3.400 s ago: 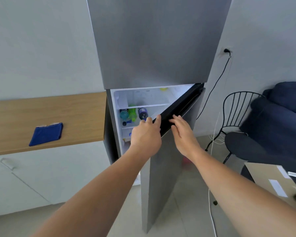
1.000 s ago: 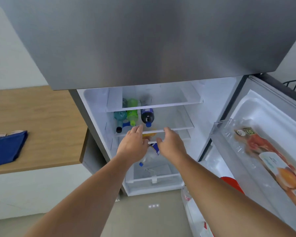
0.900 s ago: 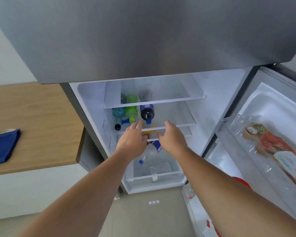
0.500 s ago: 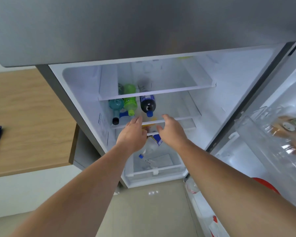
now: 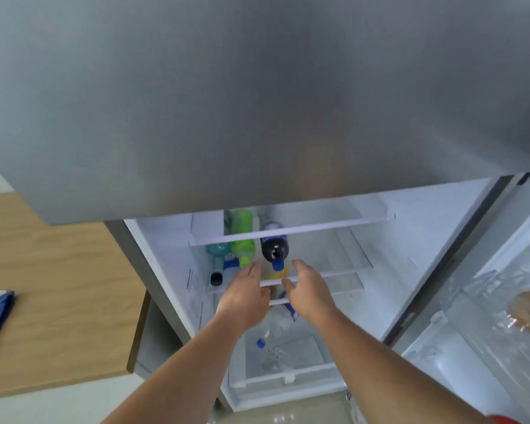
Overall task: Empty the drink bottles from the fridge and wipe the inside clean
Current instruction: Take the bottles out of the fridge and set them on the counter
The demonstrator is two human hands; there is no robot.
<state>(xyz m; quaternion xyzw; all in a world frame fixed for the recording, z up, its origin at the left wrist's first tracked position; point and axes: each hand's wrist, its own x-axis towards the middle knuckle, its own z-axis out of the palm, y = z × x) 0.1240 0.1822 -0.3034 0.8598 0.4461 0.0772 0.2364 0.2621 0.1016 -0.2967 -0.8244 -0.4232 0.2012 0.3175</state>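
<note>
Okay: left hand (image 5: 245, 296) and right hand (image 5: 311, 293) are inside the open fridge (image 5: 166, 264), fingers relaxed and gripping nothing, at the middle shelf (image 5: 334, 273) front edge. Under them, a clear bottle (image 5: 273, 325) lies in the bottom drawer. Just past the fingertips, a teal bottle (image 5: 218, 255), green bottle (image 5: 242, 243) and dark bottle (image 5: 274, 247) lie on that shelf, caps outward.

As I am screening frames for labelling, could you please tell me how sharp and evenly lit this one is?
Head view: fridge interior bright, dark bottle legible; freezer door above a soft grey blur; door bin at right glares.
</note>
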